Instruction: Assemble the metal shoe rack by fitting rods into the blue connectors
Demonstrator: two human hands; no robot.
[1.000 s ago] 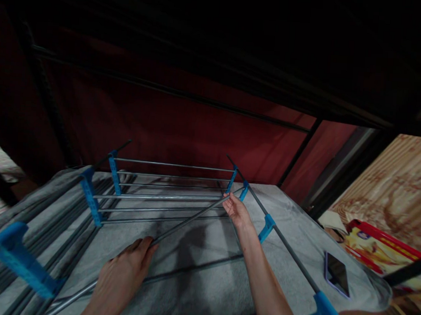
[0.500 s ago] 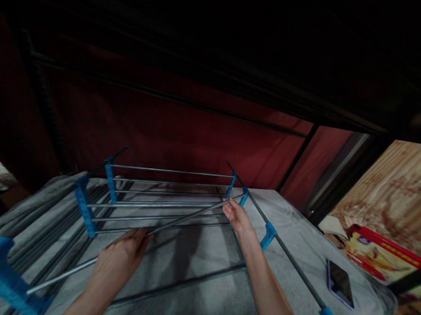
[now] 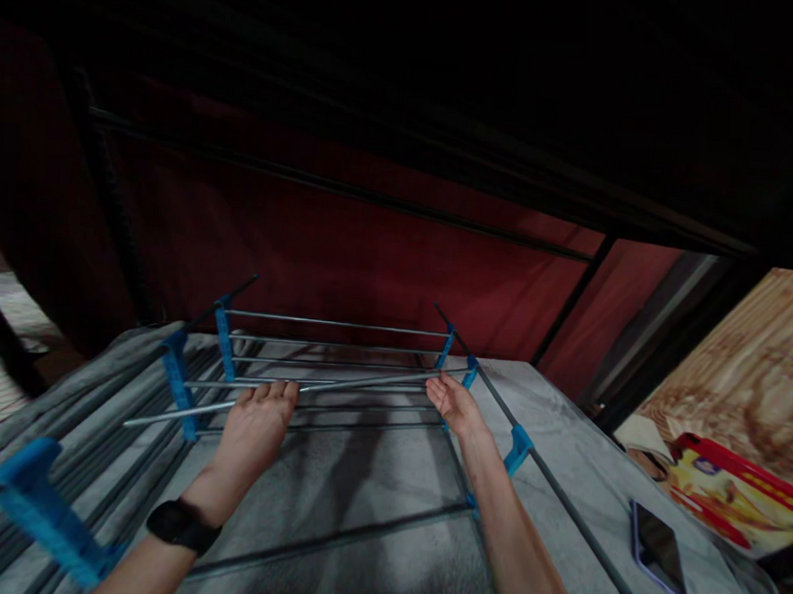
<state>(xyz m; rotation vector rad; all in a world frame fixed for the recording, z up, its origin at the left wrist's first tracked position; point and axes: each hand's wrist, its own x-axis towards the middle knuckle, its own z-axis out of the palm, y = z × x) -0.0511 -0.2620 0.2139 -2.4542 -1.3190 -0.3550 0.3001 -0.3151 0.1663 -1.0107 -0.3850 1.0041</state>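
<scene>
A thin grey metal rod (image 3: 357, 382) slants across the rack, its left end free in the air and lower than its right. My left hand (image 3: 261, 423), with a black watch (image 3: 183, 526) on the wrist, is closed over the rod left of its middle. Near the rod's right end, my right hand (image 3: 455, 404) grips it with bent fingers, close to a blue plastic connector (image 3: 471, 371). The rack's other crossbars (image 3: 334, 323) run between blue brackets on the left (image 3: 177, 382) and right (image 3: 447, 347).
Several loose grey tubes (image 3: 97, 458) lie along the left side on a grey cloth surface (image 3: 576, 433). At right lie a phone (image 3: 659, 551) and a red and yellow package (image 3: 740, 493). A dark frame bar (image 3: 349, 189) crosses before the red backdrop (image 3: 345, 258).
The rod's left end has risen and moved away from the near-left blue bracket, lying closer to level. My left hand moved up and forward with it; my right hand stays near the right connector.
</scene>
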